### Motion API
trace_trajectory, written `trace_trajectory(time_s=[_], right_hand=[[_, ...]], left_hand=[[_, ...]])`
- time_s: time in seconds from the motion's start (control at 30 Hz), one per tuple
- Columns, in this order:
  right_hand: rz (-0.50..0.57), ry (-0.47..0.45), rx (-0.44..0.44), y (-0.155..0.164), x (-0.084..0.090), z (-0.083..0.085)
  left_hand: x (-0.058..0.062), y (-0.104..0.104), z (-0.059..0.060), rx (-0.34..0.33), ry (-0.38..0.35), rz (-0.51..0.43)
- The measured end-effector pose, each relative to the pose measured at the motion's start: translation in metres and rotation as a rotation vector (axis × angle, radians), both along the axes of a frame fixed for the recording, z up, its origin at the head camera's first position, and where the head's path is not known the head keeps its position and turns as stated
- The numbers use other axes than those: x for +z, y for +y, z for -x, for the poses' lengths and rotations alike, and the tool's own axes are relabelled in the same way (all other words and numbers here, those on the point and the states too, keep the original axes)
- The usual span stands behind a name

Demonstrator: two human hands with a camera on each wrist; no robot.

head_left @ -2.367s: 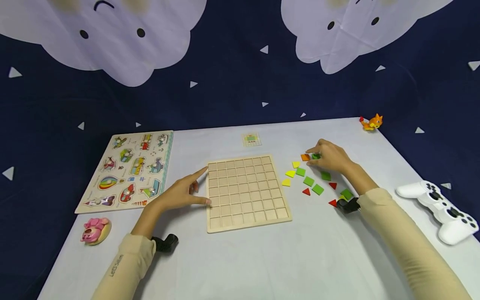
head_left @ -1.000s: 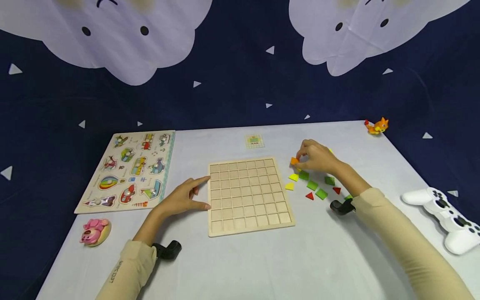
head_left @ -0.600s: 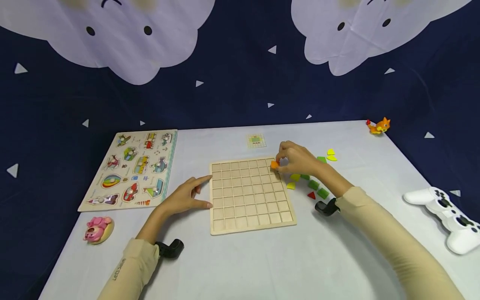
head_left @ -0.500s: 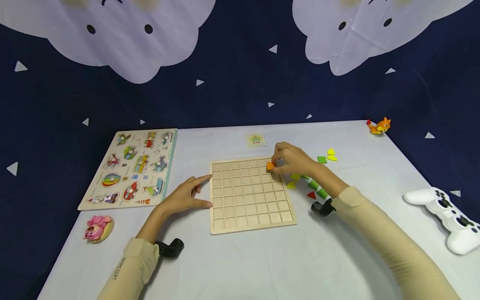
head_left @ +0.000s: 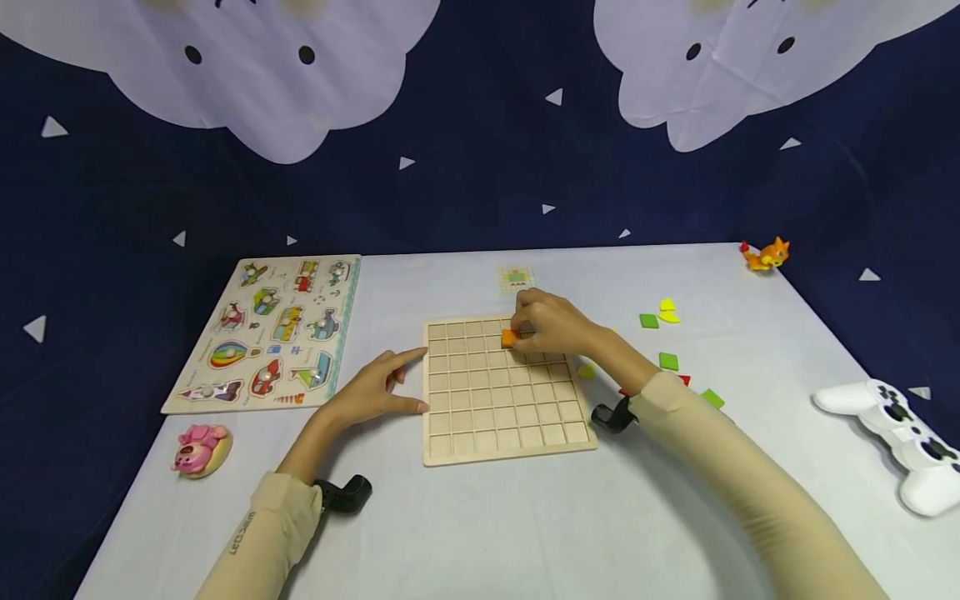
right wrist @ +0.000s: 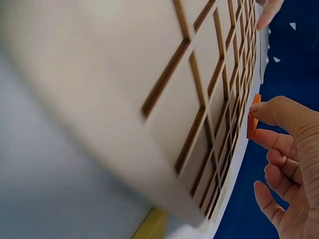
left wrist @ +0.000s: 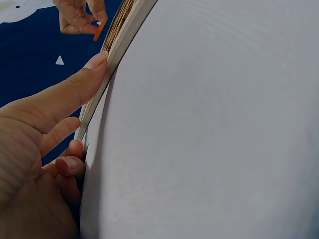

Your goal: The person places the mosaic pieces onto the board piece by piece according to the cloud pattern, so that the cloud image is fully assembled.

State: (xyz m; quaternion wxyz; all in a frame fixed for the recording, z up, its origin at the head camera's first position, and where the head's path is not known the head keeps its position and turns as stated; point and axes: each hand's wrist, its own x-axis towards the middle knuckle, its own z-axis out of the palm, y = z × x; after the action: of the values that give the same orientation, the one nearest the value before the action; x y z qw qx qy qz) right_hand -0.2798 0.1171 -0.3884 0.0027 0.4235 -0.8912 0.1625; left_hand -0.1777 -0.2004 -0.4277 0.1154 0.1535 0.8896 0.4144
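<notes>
My right hand (head_left: 553, 327) pinches an orange square tile (head_left: 508, 339) between thumb and fingers, over the far rows of a wooden grid board (head_left: 480, 423). In the right wrist view, the tile (right wrist: 253, 118) stands on edge in the pinch, just above the board (right wrist: 169, 99). At the board's left edge rests my left hand (head_left: 371, 392), its thumb and index finger spread and touching the rim. The left wrist view has the thumb (left wrist: 75, 92) against that rim, with the other fingers loosely bent beside it.
Right of the board lie loose tiles, among them a green square (head_left: 668, 361) and a yellow piece (head_left: 667, 305). A small pattern card (head_left: 517, 279) is behind the board. Around them are a vehicle puzzle (head_left: 262, 333), a pink toy (head_left: 201, 450), a game controller (head_left: 892, 442) and an orange figurine (head_left: 767, 255).
My right hand took the orange tile from the loose pieces and carried it left over the board. My left hand has stayed at the board's edge.
</notes>
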Motion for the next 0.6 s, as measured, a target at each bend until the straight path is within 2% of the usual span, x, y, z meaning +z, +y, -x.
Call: trace_trajectory(time_s=[0.27, 0.6], right_hand=[[-0.038, 0.016, 0.042, -0.015, -0.008, 0.002], [0.038, -0.163, -0.003, -0.019, -0.012, 0.002]], left_hand=[[-0.003, 0.003, 0.000, -0.001, -0.010, -0.019], [-0.002, 0.000, 0.000, 0.010, -0.024, -0.024]])
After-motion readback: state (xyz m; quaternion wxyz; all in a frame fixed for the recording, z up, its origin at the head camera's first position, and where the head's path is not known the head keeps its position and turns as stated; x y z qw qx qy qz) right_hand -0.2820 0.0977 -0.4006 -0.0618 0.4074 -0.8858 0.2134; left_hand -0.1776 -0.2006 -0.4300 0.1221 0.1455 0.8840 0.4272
